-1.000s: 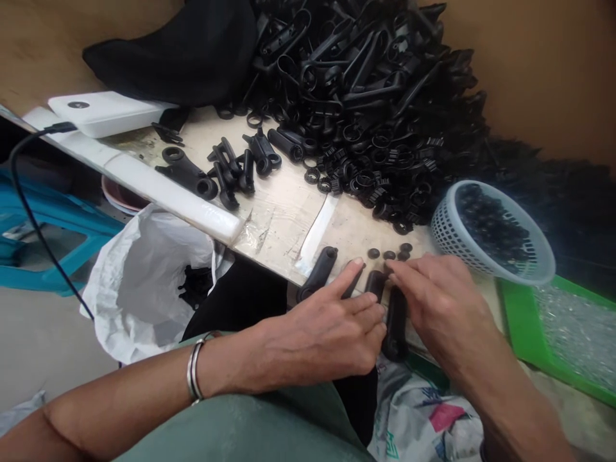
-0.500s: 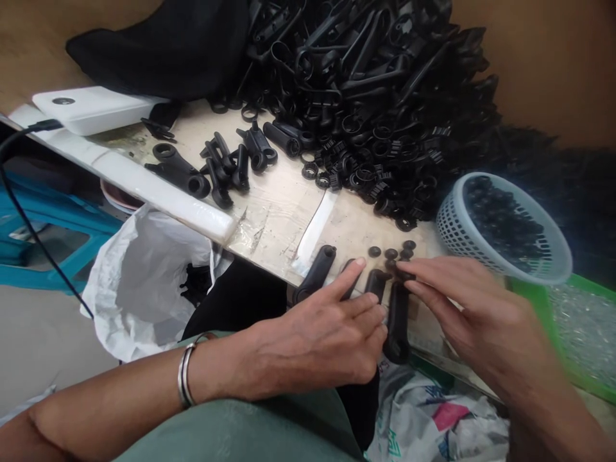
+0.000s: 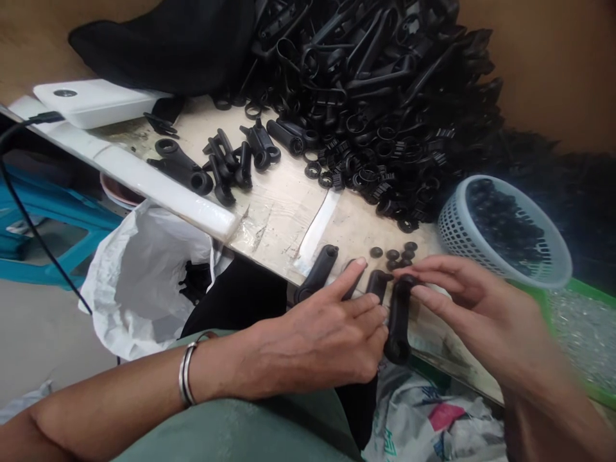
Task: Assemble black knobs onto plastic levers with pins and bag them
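The left hand [image 3: 332,333] lies across a row of black handles [image 3: 398,314] at the near edge of the bench [image 3: 276,221], fingers stretched, forefinger apart. The right hand's [image 3: 500,314] fingers bracket the rightmost handle's top; whether they are clamped cannot be told. Beyond, bare bench opens toward the black heap [image 3: 370,83], while small discs [image 3: 393,255] and the basket [image 3: 462,240] crowd the right side.

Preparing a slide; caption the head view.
Left hand over elongated black plastic parts; right hand at rightmost part's upper end.

A white device [image 3: 99,106] is set at the far left of the desk [image 3: 276,221]. A blue stool [image 3: 72,202] is crossed by a black cable [image 3: 33,230].
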A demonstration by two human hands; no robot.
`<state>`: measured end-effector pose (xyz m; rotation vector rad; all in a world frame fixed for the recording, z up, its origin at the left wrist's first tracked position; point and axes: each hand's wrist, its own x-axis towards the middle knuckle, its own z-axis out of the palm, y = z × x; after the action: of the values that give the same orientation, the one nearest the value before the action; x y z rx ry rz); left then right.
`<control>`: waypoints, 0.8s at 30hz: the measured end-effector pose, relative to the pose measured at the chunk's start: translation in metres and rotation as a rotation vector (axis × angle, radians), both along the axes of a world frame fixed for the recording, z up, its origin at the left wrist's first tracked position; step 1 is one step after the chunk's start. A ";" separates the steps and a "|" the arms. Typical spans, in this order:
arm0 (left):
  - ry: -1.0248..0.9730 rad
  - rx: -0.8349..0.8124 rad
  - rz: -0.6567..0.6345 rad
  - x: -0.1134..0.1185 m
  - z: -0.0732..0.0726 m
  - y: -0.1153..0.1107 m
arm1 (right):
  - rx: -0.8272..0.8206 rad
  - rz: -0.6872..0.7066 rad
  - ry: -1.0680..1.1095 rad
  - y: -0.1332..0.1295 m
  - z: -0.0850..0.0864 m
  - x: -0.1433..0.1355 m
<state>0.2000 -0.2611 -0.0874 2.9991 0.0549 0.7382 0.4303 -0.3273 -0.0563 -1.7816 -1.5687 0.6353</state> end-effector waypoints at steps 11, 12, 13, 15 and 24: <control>-0.026 0.014 0.019 0.001 -0.003 -0.001 | 0.346 0.255 -0.710 0.005 0.009 -0.022; -0.030 0.007 0.016 0.001 -0.003 -0.001 | 0.349 0.264 -0.728 0.007 0.009 -0.022; -0.033 0.001 0.013 0.002 -0.003 -0.001 | 0.344 0.270 -0.743 0.008 0.008 -0.023; -0.032 -0.009 0.006 0.002 -0.003 -0.001 | 0.327 0.287 -0.765 0.009 0.008 -0.023; 0.004 -0.013 -0.011 0.003 0.000 0.001 | 0.177 0.372 -0.836 0.015 0.016 -0.026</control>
<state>0.2034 -0.2602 -0.0875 2.9863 0.0427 0.7286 0.4043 -0.3120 -0.0406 -1.7187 -2.4522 -0.1464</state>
